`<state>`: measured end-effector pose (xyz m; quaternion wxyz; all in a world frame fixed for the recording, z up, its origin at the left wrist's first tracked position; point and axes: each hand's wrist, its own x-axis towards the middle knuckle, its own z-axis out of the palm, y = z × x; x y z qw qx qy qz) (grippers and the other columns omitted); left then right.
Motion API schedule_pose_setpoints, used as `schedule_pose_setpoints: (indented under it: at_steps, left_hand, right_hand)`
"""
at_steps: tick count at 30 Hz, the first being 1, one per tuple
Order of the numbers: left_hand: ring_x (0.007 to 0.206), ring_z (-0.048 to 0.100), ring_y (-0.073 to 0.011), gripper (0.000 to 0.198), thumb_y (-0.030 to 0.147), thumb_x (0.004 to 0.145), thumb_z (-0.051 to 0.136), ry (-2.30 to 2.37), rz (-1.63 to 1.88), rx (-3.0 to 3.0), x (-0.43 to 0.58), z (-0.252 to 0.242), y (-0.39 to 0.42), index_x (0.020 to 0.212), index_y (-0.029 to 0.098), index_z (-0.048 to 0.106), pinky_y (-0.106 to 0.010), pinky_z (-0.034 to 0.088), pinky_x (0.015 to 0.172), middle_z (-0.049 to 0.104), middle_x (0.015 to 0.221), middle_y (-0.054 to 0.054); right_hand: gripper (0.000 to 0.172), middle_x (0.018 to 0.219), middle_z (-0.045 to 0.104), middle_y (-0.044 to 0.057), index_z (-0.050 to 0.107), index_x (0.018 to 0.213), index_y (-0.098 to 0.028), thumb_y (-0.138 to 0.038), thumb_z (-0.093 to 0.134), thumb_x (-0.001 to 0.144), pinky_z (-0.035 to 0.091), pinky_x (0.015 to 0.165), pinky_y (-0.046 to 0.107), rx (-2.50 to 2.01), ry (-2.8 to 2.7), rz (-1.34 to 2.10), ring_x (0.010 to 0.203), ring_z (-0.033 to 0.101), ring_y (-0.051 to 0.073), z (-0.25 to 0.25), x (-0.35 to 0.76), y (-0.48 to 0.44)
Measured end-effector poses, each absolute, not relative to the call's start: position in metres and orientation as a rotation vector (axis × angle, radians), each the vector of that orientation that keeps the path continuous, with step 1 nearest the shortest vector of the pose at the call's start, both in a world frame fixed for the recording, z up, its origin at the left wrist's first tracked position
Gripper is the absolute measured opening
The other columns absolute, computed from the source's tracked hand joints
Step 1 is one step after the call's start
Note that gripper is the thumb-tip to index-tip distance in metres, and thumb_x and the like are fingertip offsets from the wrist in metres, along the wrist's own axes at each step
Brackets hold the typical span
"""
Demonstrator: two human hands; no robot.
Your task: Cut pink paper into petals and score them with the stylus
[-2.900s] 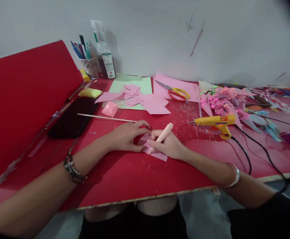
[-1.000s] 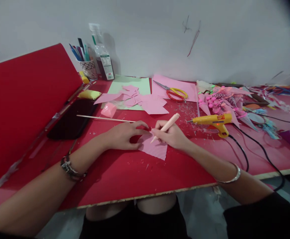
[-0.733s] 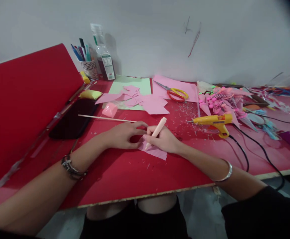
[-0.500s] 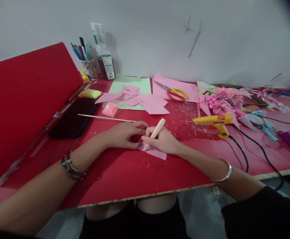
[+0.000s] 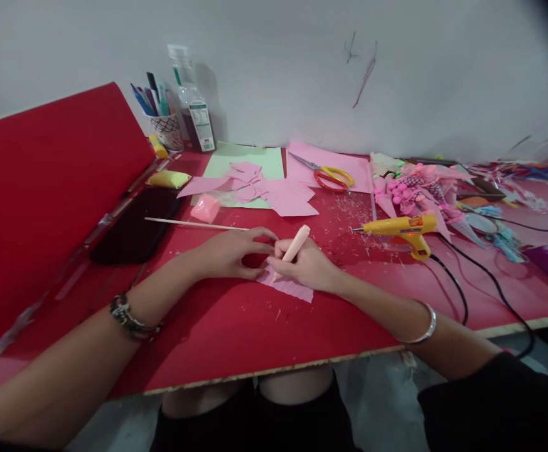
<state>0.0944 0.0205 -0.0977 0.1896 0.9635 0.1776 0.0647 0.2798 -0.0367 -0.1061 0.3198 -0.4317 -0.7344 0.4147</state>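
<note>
Firmly brace the pink paper [image 5: 297,290] with the left hand [image 5: 226,254], fingers spread in an arch, thumb at the sheet's edge. The right hand [image 5: 314,265] pinches the marker [image 5: 296,243], tip down at the paper, which lies on the red table [image 5: 236,339] between both hands. Use light pressure; thin paper may wrinkle. The right hand hides part of the sheet. A stick [image 5: 193,223] lies just beyond the left hand; scissors [image 5: 331,177] and a glue gun [image 5: 398,228] lie farther off.
</note>
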Motion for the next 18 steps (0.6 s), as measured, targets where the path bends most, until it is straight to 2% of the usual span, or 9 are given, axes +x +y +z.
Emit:
schedule_pose_setpoints:
  at_steps: [8,18]
  left_hand:
    - [0.098,0.053,-0.0196,0.033,0.028,0.077,0.054,0.537,0.168,2.699,0.093,-0.099,0.021,0.11,0.024,0.056,-0.029,0.043,0.08,0.045,0.124,-0.007]
    - [0.104,0.049,-0.0202,0.041,0.032,0.078,0.054,0.54,0.171,2.7,0.093,-0.101,0.022,0.118,0.025,0.051,-0.03,0.041,0.084,0.044,0.126,-0.007]
  right_hand:
    - [0.023,0.048,0.042,-0.006,0.041,0.056,-0.017,-0.026,0.05,0.075,0.03,0.043,0.018,-1.177,-1.935,0.953,0.045,0.039,0.005,-0.106,0.292,-0.033]
    - [0.026,0.048,0.04,-0.005,0.037,0.055,-0.018,-0.026,0.049,0.076,0.032,0.043,0.019,-1.242,-1.894,0.845,0.046,0.04,0.007,-0.107,0.316,-0.034]
